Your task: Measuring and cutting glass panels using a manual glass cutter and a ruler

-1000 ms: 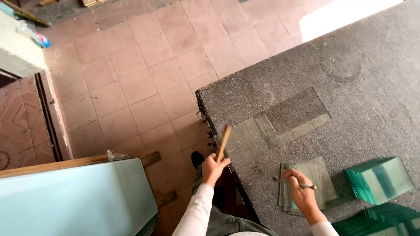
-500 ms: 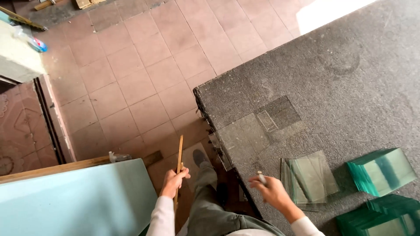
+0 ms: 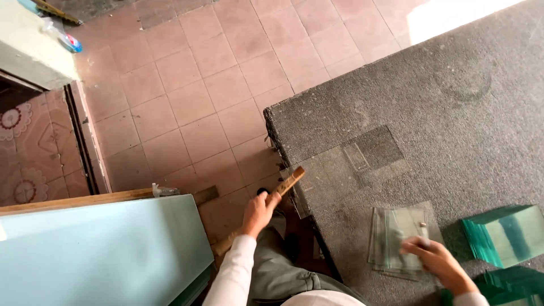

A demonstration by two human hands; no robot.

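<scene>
The left hand (image 3: 258, 214), clenched on the stick (image 3: 286, 186), has swung back toward the table (image 3: 453, 113); the right hand (image 3: 433, 262) now presses flat, gripping nothing, on the glass stack (image 3: 396, 224).

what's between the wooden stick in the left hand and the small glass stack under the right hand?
Head view: between the wooden stick and the small glass stack lies a larger clear glass pane, flat on the grey table, its corner jutting past the table edge.
</scene>
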